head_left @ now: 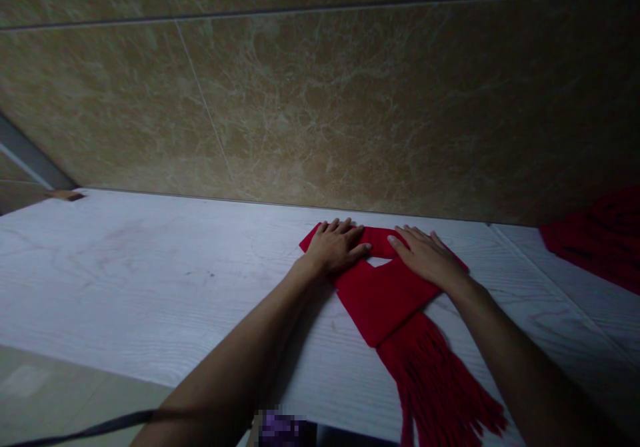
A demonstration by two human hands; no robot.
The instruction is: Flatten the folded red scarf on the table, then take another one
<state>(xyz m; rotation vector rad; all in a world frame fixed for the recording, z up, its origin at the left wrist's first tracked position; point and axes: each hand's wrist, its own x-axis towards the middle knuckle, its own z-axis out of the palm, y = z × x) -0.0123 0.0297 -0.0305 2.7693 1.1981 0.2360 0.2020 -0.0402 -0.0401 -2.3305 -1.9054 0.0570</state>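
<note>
Scarf [385, 300] folded near worktop [150, 280] back edge; left hand [336, 246] & right hand [425, 255] flat on it, fingers released; open room left.

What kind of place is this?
Probably an indoor room, dimly lit: a white wood-grain tabletop against a marbled tan tile wall, with both hands flat on a red fringed scarf.

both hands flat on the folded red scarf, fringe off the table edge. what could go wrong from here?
1. The fringe trails toward the near edge of the white table; its weight might drag the red scarf and loosen the fold.
2. The left hand and right hand only press flat on it, so lifting either could let a flap spring open.
3. Dim light may hide a skewed fold.
</note>
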